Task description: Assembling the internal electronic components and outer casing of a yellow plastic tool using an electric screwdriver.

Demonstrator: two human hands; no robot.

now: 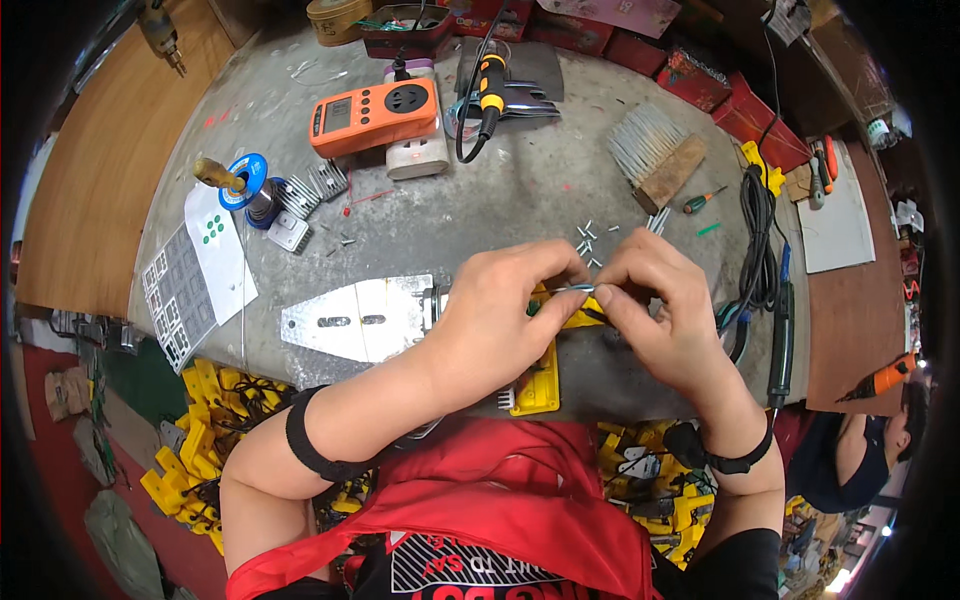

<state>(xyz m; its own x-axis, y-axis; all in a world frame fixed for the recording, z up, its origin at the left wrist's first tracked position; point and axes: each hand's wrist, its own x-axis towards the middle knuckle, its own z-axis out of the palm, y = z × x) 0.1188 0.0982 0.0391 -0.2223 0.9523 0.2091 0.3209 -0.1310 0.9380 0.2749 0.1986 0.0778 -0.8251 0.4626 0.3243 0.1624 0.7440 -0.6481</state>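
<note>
In the middle of the bench, my left hand and my right hand meet fingertip to fingertip. Both pinch a thin pale-blue wire between thumb and forefinger. Beneath them lies a yellow plastic housing, partly covered by my left hand. Another yellow part shows just under the fingertips. A flat silvery metal plate with slots lies left of my left wrist. Several small screws are scattered just beyond my fingers.
An orange meter sits on a power strip at the back, beside a yellow-and-black handled tool. A blue solder spool stands left. To the right are a wooden-handled brush, a small screwdriver, coiled black cable and a soldering iron.
</note>
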